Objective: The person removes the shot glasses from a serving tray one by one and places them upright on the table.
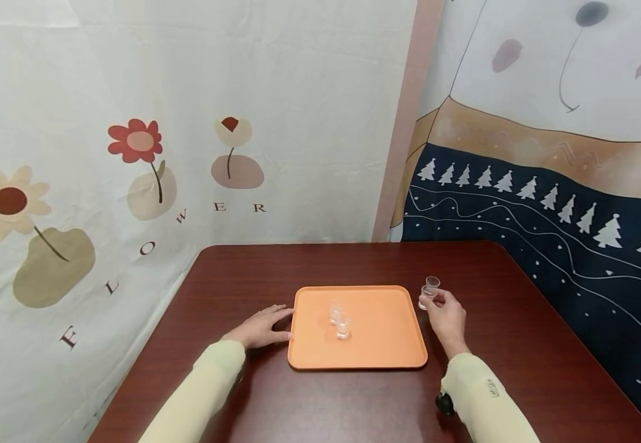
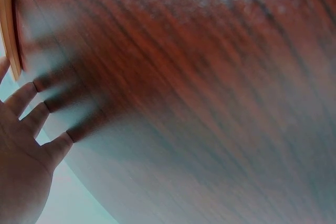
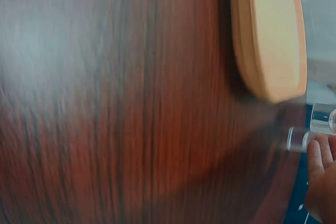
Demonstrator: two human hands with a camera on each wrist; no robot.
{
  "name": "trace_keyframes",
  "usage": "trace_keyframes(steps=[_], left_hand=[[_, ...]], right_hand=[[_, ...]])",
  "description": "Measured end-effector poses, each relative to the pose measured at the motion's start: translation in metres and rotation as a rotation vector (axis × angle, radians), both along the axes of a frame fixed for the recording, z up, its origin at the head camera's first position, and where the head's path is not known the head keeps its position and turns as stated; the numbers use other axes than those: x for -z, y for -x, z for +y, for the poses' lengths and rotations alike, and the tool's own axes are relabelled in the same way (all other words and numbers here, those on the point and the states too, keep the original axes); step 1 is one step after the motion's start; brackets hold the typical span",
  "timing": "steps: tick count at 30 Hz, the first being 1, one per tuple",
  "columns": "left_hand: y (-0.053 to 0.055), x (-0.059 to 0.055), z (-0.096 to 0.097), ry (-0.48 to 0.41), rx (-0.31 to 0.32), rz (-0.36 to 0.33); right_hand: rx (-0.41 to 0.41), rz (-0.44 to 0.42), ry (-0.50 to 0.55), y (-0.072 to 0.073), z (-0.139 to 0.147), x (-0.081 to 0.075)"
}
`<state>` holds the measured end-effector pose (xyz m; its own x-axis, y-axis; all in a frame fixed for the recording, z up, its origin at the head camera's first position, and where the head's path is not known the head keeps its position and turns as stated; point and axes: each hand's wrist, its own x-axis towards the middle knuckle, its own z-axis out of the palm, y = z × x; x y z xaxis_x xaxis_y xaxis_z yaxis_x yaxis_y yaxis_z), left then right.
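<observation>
Sleeves in pale yellow [image 1: 483,394] reach over the dark red-brown table [image 1: 326,406] nearest my head camera, a black round object [image 1: 444,404] under the right one. My left hand [image 1: 259,329] grasps nothing; its fingers spread loosely, tips at the left edge of the orange tray [image 1: 381,335]. Left of the tray's middle stands one small clear glass [image 1: 343,327], with another glass [image 1: 335,312] just behind it. Beyond the tray's right edge, my right hand [image 1: 446,317] pinches glassware: an upper glass [image 1: 433,282] overlaps a lower glass [image 1: 425,291], and I cannot tell whether both are gripped. Farthest off hang a flower-printed cloth [image 1: 309,123] and a navy tree print [image 1: 475,203].
</observation>
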<state>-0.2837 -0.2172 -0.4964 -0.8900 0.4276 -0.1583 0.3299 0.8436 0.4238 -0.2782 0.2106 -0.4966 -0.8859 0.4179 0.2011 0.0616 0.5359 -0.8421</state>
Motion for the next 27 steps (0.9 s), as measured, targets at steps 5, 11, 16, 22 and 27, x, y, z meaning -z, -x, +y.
trace_keyframes(steps=[5,11,16,22,27], left_hand=[[0.001,0.001,0.0,0.007,-0.009,-0.002],[0.003,0.002,-0.001,0.002,-0.003,0.002],[0.003,0.001,-0.001,0.009,-0.006,0.003],[0.001,-0.001,0.001,0.002,-0.005,0.0],[-0.001,-0.002,0.002,0.004,-0.012,-0.001]], right_hand=[[0.034,-0.02,-0.004,0.002,0.014,0.003],[0.036,-0.045,-0.005,0.002,0.022,0.008],[0.043,-0.057,0.008,0.003,0.023,0.011],[0.047,-0.048,0.01,0.005,0.023,0.013],[0.041,-0.053,0.011,0.008,0.023,0.014]])
